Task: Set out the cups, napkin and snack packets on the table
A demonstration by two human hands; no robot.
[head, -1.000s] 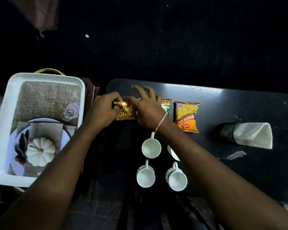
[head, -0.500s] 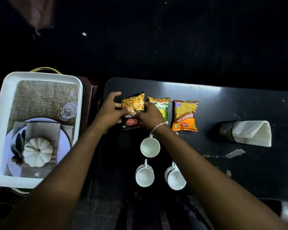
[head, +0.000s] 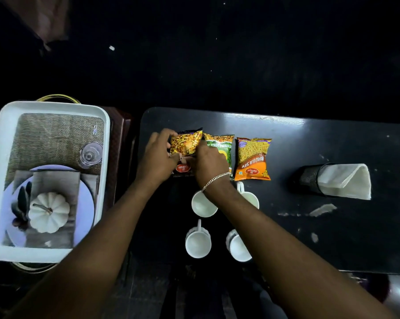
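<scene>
Three snack packets lie in a row on the black table (head: 332,238): a dark yellow-and-black packet (head: 186,143), a green packet (head: 220,146) and an orange packet (head: 253,158). My left hand (head: 158,160) grips the dark packet's left side. My right hand (head: 209,162) holds its right edge and covers part of the green packet. Several white cups stand below the packets, among them one (head: 202,206) by my right wrist, one (head: 197,244) under it and one (head: 239,248) half hidden by my right arm. A white napkin (head: 346,181) sticks out of a black mesh holder (head: 306,178) lying on its side.
A white tray (head: 1,157) sits to the left of the table, holding a burlap mat (head: 51,137), a glass (head: 90,154), a plate (head: 87,199) with grey napkins and a white pumpkin (head: 48,211). White scuff marks (head: 322,209) show on the table's right part.
The dark packet went from crumpled between my hands to lying flat at the left end of the row. Both hands stayed on it and shifted only slightly.
</scene>
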